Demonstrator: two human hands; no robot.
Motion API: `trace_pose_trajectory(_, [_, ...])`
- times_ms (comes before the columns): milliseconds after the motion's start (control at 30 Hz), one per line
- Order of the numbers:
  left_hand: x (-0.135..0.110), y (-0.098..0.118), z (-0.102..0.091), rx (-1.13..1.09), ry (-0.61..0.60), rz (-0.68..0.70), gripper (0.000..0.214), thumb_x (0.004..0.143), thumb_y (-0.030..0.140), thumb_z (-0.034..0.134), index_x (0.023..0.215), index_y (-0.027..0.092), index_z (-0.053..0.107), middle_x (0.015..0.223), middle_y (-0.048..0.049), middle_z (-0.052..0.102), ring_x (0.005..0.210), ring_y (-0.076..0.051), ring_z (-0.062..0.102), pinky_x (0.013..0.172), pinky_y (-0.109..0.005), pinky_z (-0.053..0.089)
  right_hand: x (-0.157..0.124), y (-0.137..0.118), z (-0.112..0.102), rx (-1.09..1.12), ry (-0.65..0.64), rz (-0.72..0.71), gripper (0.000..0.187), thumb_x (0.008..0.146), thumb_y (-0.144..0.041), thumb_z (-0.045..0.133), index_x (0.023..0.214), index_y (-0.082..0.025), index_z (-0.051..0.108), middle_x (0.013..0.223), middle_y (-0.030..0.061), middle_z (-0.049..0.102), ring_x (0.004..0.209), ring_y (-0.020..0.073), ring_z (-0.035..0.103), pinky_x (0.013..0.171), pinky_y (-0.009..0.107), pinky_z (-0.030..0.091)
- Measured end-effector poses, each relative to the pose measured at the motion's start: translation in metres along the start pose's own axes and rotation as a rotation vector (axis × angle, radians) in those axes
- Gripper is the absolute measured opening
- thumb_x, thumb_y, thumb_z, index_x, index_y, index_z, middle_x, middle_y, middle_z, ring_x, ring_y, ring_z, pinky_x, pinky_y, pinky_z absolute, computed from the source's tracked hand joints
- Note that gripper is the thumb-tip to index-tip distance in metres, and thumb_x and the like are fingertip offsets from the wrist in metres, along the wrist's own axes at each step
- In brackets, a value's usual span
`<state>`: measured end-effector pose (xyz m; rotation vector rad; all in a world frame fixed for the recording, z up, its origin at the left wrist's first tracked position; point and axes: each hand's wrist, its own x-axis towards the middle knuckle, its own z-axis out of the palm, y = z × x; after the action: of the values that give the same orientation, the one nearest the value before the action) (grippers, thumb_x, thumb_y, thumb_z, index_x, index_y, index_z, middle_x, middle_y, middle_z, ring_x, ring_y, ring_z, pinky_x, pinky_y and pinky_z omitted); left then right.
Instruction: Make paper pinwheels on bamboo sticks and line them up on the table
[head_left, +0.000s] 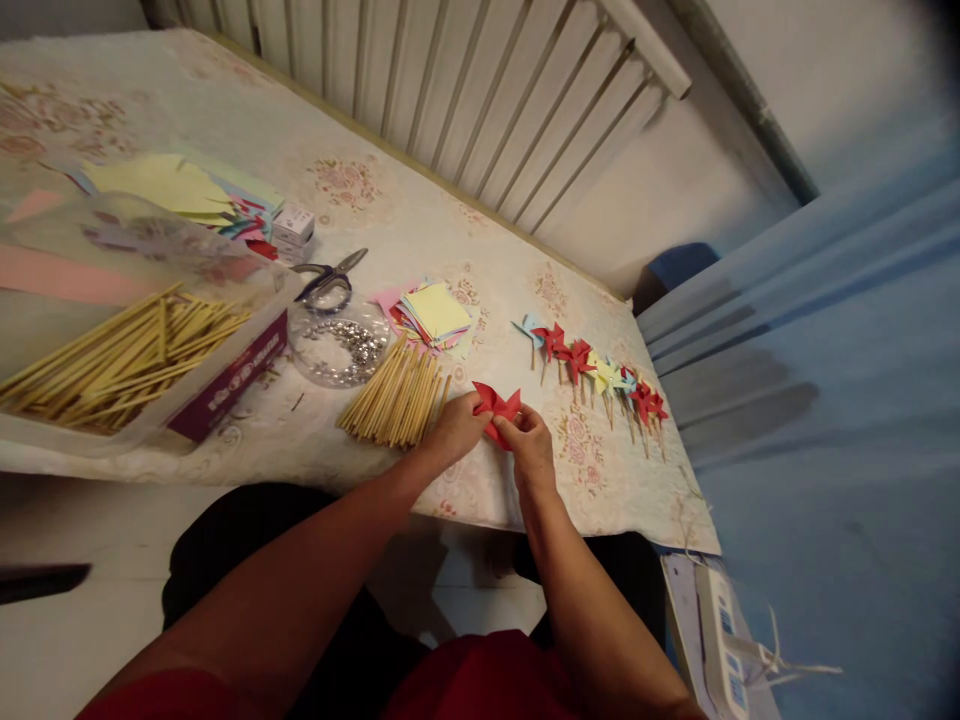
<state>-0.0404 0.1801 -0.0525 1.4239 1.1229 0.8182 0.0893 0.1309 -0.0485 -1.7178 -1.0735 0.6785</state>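
Note:
Between my two hands is a red paper pinwheel (501, 400), its folded points standing up above the tablecloth. My left hand (457, 428) pinches its left side, and my right hand (534, 450) grips its right side with thumb and fingers. Just left of my left hand lies a spread bundle of thin wooden sticks (394, 395). Behind that bundle sits a stack of coloured paper squares (436, 315). To the right of my hands, a row of finished-looking pinwheels on sticks (577, 362) lies in red, yellow and light blue. My fingers hide the pinwheel's centre.
A round clear dish of small metal pieces (352, 345) stands beside scissors (330, 280). At left, a clear plastic box (232, 375) holds more sticks. Paper sheets (161, 185) and a small white box (294, 225) lie behind. A power strip (720, 640) is at lower right.

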Motion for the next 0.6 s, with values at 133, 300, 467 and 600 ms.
trace_pose_trajectory(133, [-0.001,0.001,-0.001,-0.021,-0.032,-0.008,0.014,0.077,0.019,0.055,0.065,0.016,0.049,0.059,0.0053,0.048,0.059,-0.010,0.041,0.055,-0.024,0.027,-0.002,-0.002,0.002,0.318,-0.095,0.213,0.025,0.060,-0.034,0.079,0.074,-0.016,0.069,0.065,-0.0017,0.066,0.056,0.0101,0.055,0.058,0.023,0.043])
trace_pose_trajectory(300, [0.000,-0.003,0.002,-0.097,-0.034,0.021,0.004,0.075,0.017,0.055,0.072,0.016,0.057,0.065,0.0032,0.055,0.063,-0.012,0.047,0.059,-0.023,0.035,-0.001,-0.004,0.003,0.431,-0.092,0.237,0.022,0.057,-0.026,0.082,0.074,-0.016,0.072,0.071,0.0002,0.072,0.062,0.0123,0.061,0.064,0.026,0.048])
trace_pose_trajectory(467, [0.004,-0.010,0.006,-0.171,-0.003,0.034,0.002,0.072,0.017,0.057,0.073,0.016,0.057,0.068,0.0027,0.058,0.064,-0.012,0.050,0.059,-0.022,0.038,0.000,-0.004,0.002,0.440,-0.116,0.237,0.021,0.059,-0.025,0.082,0.076,-0.016,0.073,0.072,0.0006,0.073,0.062,0.0123,0.063,0.066,0.026,0.050])
trace_pose_trajectory(600, [0.006,-0.013,0.008,-0.221,-0.025,0.016,0.005,0.072,0.015,0.057,0.077,0.015,0.059,0.072,0.0009,0.062,0.065,-0.012,0.054,0.060,-0.022,0.040,0.000,-0.006,0.001,0.451,-0.131,0.264,0.022,0.056,-0.024,0.083,0.075,-0.016,0.074,0.073,0.0013,0.074,0.063,0.0130,0.064,0.068,0.026,0.051])
